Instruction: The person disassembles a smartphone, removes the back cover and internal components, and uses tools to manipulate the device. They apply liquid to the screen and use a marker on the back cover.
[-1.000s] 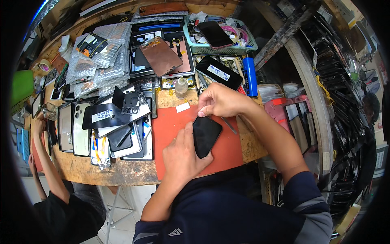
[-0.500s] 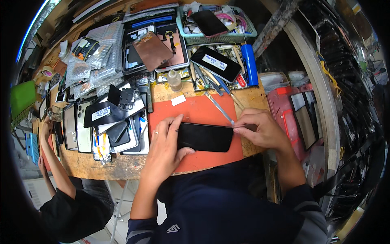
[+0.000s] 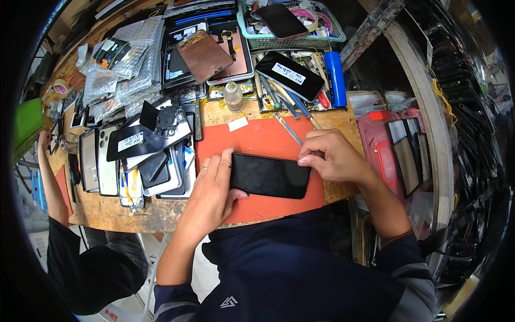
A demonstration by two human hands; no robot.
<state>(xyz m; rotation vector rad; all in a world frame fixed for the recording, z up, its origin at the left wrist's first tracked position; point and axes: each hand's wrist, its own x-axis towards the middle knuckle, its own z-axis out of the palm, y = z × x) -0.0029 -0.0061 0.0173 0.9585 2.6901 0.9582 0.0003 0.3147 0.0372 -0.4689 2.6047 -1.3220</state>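
A black smartphone (image 3: 270,176) lies screen up on the red mat (image 3: 257,209). My left hand (image 3: 208,190) grips its left end, fingers along the upper edge and thumb at the lower left. At the phone's upper right corner, my right hand (image 3: 327,155) is closed in a pinch, with thumb and forefinger against the edge. Anything held between those fingertips is hidden. A thin metal tool (image 3: 288,130) slants across the mat, its lower end close to my right fingers. Above the phone sits a small white label (image 3: 237,124).
On the left are stacked phone and tablet parts (image 3: 153,155) and bubble-wrap packs (image 3: 123,70). A dropper bottle (image 3: 233,97), another labelled phone (image 3: 289,75), a blue cylinder (image 3: 335,79) and a green basket (image 3: 322,36) stand behind. Another person's arm (image 3: 52,182) reaches in at far left.
My right fingertips have shifted slightly left along the phone's upper edge from its corner. My left hand keeps its grip. At far left, the other person's arm has moved up and left.
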